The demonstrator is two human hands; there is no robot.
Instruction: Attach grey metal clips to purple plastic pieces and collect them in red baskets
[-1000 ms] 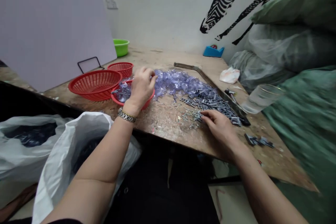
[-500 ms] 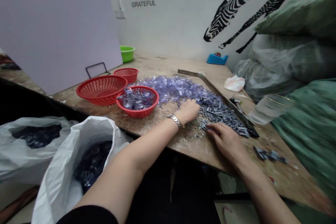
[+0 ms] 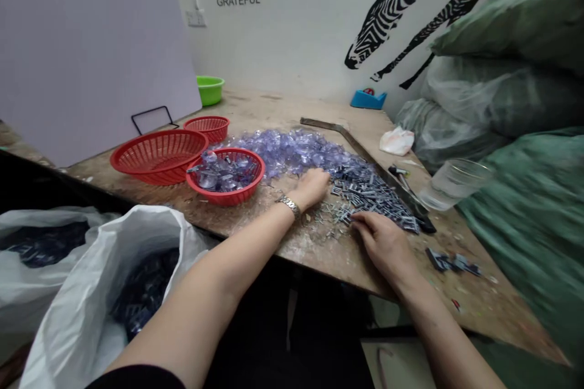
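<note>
1. Grey parts (image 3: 378, 197): heaped on the table (image 3: 255, 219) in front of you, stiff-looking little comb-like strips, matte.
2. Your right hand (image 3: 383, 243): at the heap's near edge, thumb and forefinger tips nearly together by the pale scraps (image 3: 327, 214); can't tell if they grip a part.
3. Your left hand (image 3: 314, 185): a second ago over the filled basket (image 3: 228, 197), now down where grey meets purple. Fingers hidden behind the hand; grip can't be told. So both hands are back at the heap, probably mid-handling.
4. Purple pieces (image 3: 292, 149): glossy, see-through, rounded, piled behind your left hand; similar ones mixed with grey in the filled basket.
5. Metal bar (image 3: 360, 149): bent, worn, lying along the heap's far side.
6. Further out: big basket (image 3: 157, 161), red slotted plastic; clear cup (image 3: 456, 185), tilted; white sack (image 3: 68, 316), floppy, dark pieces inside.
</note>
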